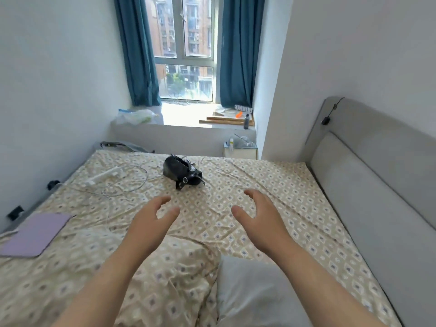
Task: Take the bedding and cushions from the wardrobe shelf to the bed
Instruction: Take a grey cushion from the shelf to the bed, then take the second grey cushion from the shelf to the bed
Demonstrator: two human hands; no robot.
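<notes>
A bed with a beige diamond-patterned sheet fills the view. Near its front edge lies a bundled duvet in the same pattern. A plain grey pillow rests beside it on the right. My left hand and my right hand hover above the sheet, just beyond the duvet and pillow. Both hands are open with fingers spread and hold nothing. The wardrobe is out of view.
A black handbag sits mid-bed, with a white power strip and cable to its left. A purple tablet lies at the left edge. The grey headboard runs along the right. The window sill holds a bag and tools.
</notes>
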